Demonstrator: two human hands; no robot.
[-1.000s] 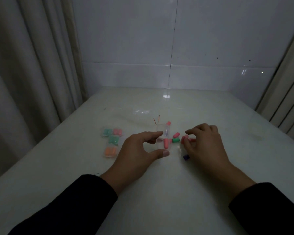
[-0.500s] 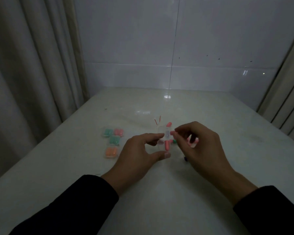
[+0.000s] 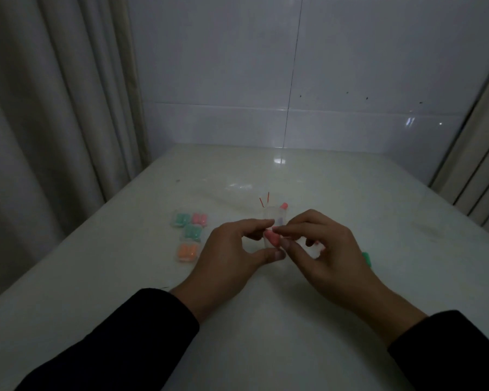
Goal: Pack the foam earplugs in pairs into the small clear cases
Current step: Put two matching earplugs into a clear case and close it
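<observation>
Glossy white tiles back a pale, smooth worktop, with ribbed curtains on both sides. My left hand pinches a small clear case between forefinger and thumb, just above the worktop's middle. My right hand curls its thumb and forefinger round a soft pink earplug, a rounded stub with its long axis running toward me, at the case's opening. To the left lie four filled cases, green, pink and orange.
</observation>
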